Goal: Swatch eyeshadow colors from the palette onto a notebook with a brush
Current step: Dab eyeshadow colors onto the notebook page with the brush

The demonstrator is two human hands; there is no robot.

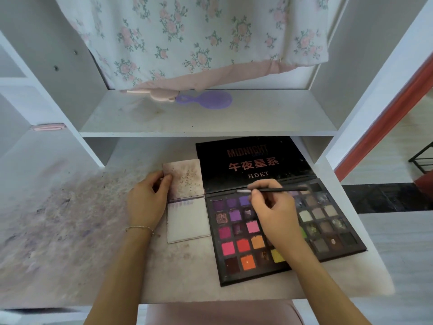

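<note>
I see the open palette flat on the desk, its grid of pans full of purples, pinks, oranges. Just left lies the notebook, which my left hand pinches at its edge. My right hand grips the brush over the purple pans — loading colour, I judge; next, carry it to the page.

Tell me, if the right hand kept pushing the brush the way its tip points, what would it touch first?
Probably the notebook. The right hand holds the brush with its white tip aimed left over the palette; the brush's height is unclear, so it might pass above.
</note>
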